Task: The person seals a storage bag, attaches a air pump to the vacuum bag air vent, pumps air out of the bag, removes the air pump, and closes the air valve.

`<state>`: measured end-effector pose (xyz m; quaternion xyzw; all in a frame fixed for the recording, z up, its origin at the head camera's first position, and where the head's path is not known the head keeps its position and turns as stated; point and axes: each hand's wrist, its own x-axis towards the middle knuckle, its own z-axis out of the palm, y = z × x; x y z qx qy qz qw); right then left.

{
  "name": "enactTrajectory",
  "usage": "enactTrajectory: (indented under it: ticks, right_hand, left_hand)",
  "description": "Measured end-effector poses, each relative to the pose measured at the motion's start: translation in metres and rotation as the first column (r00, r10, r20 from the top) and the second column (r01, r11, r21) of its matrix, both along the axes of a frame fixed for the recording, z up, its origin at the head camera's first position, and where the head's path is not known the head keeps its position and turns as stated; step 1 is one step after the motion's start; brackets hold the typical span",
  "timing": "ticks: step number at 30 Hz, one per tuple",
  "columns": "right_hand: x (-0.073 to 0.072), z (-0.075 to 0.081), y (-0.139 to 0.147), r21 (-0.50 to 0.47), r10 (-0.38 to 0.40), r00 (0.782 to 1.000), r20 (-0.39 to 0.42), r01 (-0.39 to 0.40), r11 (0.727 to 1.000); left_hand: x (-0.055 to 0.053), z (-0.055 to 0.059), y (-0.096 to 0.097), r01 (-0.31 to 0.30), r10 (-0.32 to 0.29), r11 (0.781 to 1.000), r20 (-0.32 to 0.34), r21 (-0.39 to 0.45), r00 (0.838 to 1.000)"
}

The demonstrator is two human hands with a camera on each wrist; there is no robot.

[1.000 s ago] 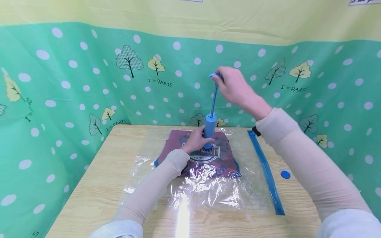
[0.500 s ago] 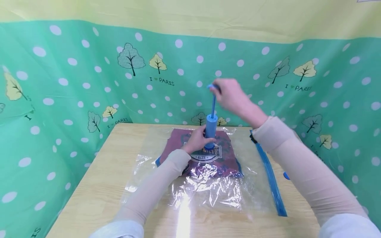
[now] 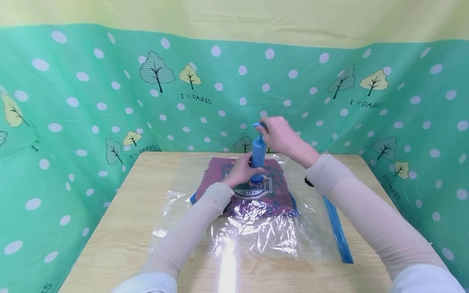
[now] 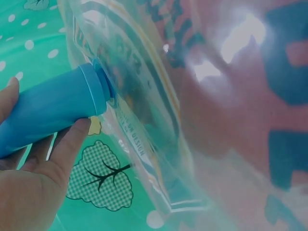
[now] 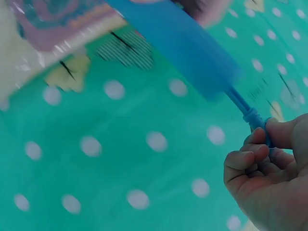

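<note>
A blue hand pump (image 3: 258, 152) stands upright on a clear plastic bag (image 3: 253, 236) with a folded maroon printed garment (image 3: 212, 179) inside. My left hand (image 3: 239, 173) wraps round the pump's barrel near its base; in the left wrist view the barrel (image 4: 53, 106) meets the plastic with fingers curled about it. Above, my right hand (image 3: 280, 134) grips the pump's T-shaped handle. Only a short length of the rod shows between handle and barrel. In the right wrist view, the right hand's fingers (image 5: 238, 166) curl at the handle, and the barrel (image 5: 187, 48) is blurred.
A blue zip strip (image 3: 338, 232) runs along the bag's right edge, partly hidden by the right sleeve (image 3: 362, 203). The wooden table (image 3: 121, 228) ends at a green dotted curtain (image 3: 205, 126) behind and at both sides.
My right hand has moved down with the pump's handle, and the rod has slid into the barrel. The left hand keeps its hold. The right forearm now covers the blue round cap.
</note>
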<state>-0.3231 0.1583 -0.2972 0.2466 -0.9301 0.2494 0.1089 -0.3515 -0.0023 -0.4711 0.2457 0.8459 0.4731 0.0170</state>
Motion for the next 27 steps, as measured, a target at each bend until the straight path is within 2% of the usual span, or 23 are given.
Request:
enactTrajectory:
  ticks: [5, 8, 10, 12, 14, 16, 20, 24, 27]
  right_hand:
    - [0.007, 0.055, 0.004, -0.073, -0.042, 0.996, -0.077, 0.036, 0.997]
    - [0.012, 0.083, 0.006, -0.103, -0.077, 0.985, -0.154, 0.062, 0.993]
    - [0.016, 0.094, 0.007, -0.123, -0.097, 0.977, -0.189, 0.074, 0.99]
    - [0.018, 0.095, 0.007, -0.146, -0.106, 0.971, -0.216, 0.075, 0.986]
    - [0.017, 0.089, 0.006, -0.158, -0.104, 0.972, -0.212, 0.071, 0.985]
    - [0.014, 0.074, 0.003, -0.155, -0.086, 0.977, -0.193, 0.056, 0.986]
    - [0.005, 0.031, -0.004, -0.088, -0.046, 0.994, -0.097, 0.038, 0.995]
    - [-0.001, -0.015, -0.007, -0.012, -0.031, 0.999, -0.036, 0.031, 0.999]
    - [-0.003, -0.03, -0.007, 0.0, -0.03, 0.999, -0.019, 0.03, 1.0]
  left_hand:
    - [-0.001, 0.004, 0.001, -0.005, 0.004, 1.0, -0.011, -0.022, 1.0]
    - [0.0, 0.005, 0.002, 0.0, 0.0, 1.0, -0.015, -0.014, 1.0]
    - [0.001, 0.005, 0.002, 0.005, -0.005, 1.0, -0.011, -0.006, 1.0]
    - [0.002, 0.004, 0.002, 0.013, -0.013, 1.0, -0.007, 0.004, 1.0]
    - [0.003, 0.003, 0.001, 0.019, -0.019, 1.0, -0.008, 0.008, 1.0]
    - [0.003, 0.002, 0.0, 0.02, -0.02, 1.0, -0.01, 0.009, 1.0]
    - [0.0, 0.0, -0.001, 0.009, -0.009, 1.0, -0.013, 0.014, 1.0]
    - [-0.001, 0.001, -0.002, 0.004, -0.004, 1.0, 0.011, 0.018, 1.0]
    - [-0.001, 0.002, -0.002, 0.007, -0.007, 1.0, 0.024, 0.017, 1.0]
